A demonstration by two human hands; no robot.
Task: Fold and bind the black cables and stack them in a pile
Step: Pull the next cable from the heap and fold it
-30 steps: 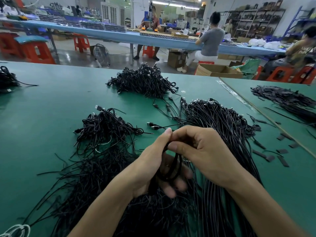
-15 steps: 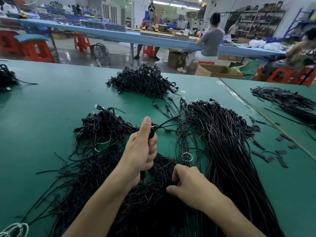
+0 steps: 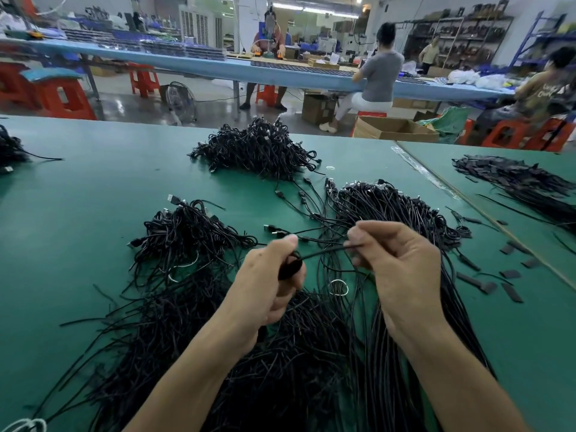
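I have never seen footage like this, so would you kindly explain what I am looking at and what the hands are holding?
There is no machine here: the single picture comes from a camera worn on a person's head, looking down at their two bare hands. The left hand grips a folded black cable; the right hand pinches a thin black strand that runs across from it. On the green table lie a far heap of bundled cables, a smaller heap at left, and long loose cables at right.
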